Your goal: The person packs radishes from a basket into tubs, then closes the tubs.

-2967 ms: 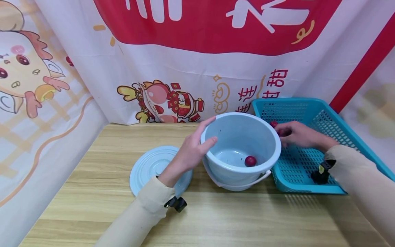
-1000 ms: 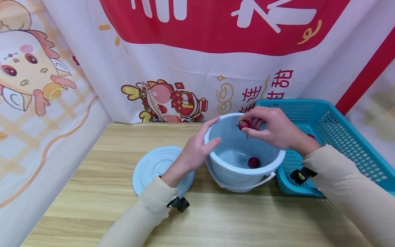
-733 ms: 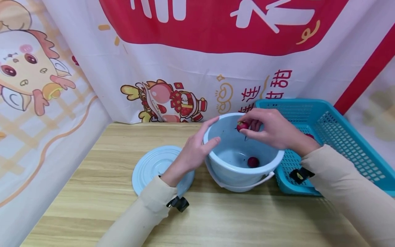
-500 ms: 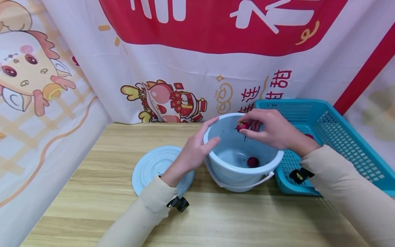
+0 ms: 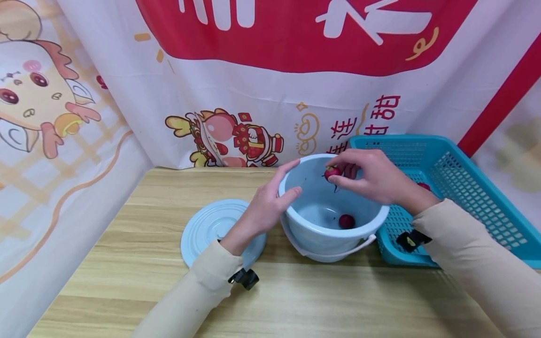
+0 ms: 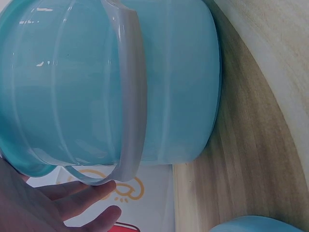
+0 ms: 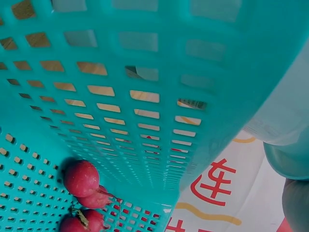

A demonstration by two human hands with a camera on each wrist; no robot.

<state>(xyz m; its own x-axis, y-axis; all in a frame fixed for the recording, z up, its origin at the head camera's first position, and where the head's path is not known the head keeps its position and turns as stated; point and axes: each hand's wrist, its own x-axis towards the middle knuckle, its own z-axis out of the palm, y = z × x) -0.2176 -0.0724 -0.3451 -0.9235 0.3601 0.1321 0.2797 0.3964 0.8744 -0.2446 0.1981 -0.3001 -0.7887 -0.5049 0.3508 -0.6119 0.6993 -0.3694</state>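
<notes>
In the right hand [image 5: 372,176] a radish [image 5: 332,173] is pinched, root hanging, over the bucket [image 5: 324,244]. Its rim [image 5: 329,233] is clasped by the left hand [image 5: 267,203].

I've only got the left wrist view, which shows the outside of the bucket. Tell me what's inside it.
Observer: A single red radish shows at the bottom of the bucket.
Operator: Report on the right hand.
Observer: It pinches a second radish by the bucket's opening.
Operator: Tell me what stands to the bucket's right.
Observer: A teal basket with more radishes in it.
</notes>
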